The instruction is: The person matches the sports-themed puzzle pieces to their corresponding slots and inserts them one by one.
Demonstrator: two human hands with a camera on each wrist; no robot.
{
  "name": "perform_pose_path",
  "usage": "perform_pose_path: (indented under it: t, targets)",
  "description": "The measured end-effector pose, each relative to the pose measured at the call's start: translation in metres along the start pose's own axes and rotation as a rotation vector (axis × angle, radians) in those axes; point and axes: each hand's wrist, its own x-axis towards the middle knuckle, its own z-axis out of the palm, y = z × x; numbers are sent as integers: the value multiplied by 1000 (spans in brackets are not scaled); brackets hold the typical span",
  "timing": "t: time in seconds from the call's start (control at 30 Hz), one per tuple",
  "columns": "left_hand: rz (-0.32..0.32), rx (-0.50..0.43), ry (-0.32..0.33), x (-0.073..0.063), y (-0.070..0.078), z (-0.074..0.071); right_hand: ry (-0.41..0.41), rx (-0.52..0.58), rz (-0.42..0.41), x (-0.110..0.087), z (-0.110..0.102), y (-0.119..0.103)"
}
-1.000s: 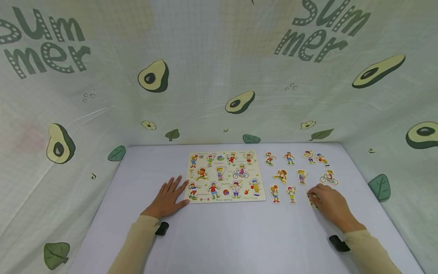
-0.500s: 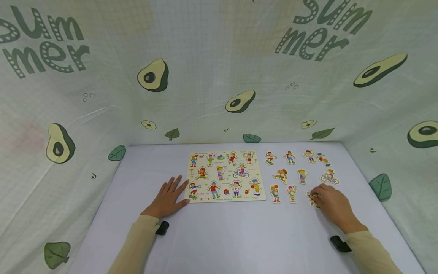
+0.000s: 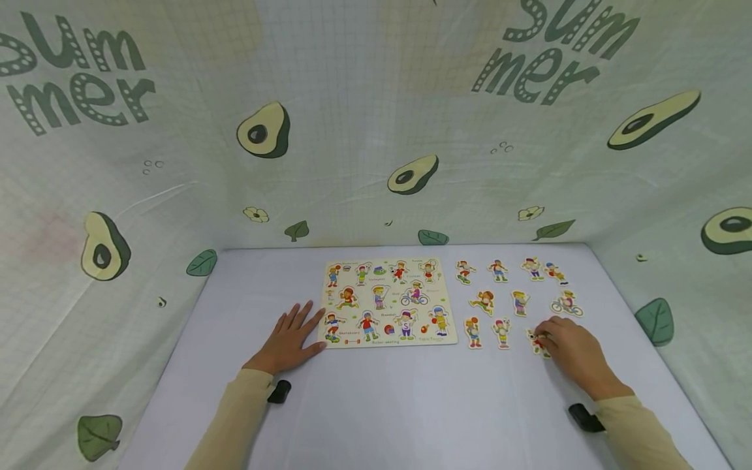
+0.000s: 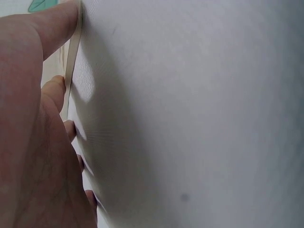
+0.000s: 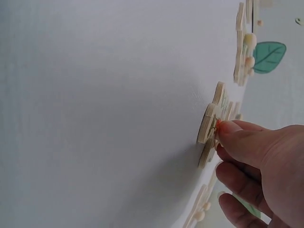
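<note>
My right hand (image 3: 577, 358) pinches a small wooden puzzle piece (image 3: 535, 340), a figure in red with a black-and-white ball, at the right of the table. In the right wrist view, thumb and index finger hold the knob on the printed face of this puzzle piece (image 5: 207, 126); the other fingers curve loosely below. The hand covers part of the figure in the head view. My left hand (image 3: 285, 343) lies with fingers spread, its tips at the left edge of the cream puzzle board (image 3: 438, 284). Printed sports figures cover that board. The left wrist view shows the thumb (image 4: 59, 26) at the board's edge.
Several cut-out sports figures lie in rows right of the board, among them a cyclist (image 3: 566, 304), a golfer (image 3: 519, 303) and a runner (image 3: 483, 302). Knobs rise from pieces in the right wrist view. A cloth with avocado prints (image 3: 329, 130) hangs behind the white table (image 3: 411, 411).
The right hand has shifted very slightly right, and a little more of the red figure shows beside its fingers. The left hand and the board have stayed in place.
</note>
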Motion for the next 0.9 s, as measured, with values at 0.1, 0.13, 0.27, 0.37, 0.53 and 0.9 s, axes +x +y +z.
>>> perform_pose_path:
  t: [0.1, 0.13, 0.27, 0.37, 0.53, 0.9]
  targets:
    - [1, 2, 0, 0, 0, -1, -3, -6, 0, 0, 1, 0]
    - [2, 1, 1, -1, 1, -1, -3, -7, 1, 0, 1, 0]
    - [0, -3, 3, -2, 1, -3, 13, -9, -8, 3, 0, 0]
    - [4, -6, 7, -2, 1, -3, 41, -8, -31, 7, -2, -1]
    - [17, -15, 22, -3, 1, -2, 89, -3, -80, 15, -9, -7]
    - [31, -28, 20, -5, 5, -4, 193, 6, -183, 42, -16, -31]
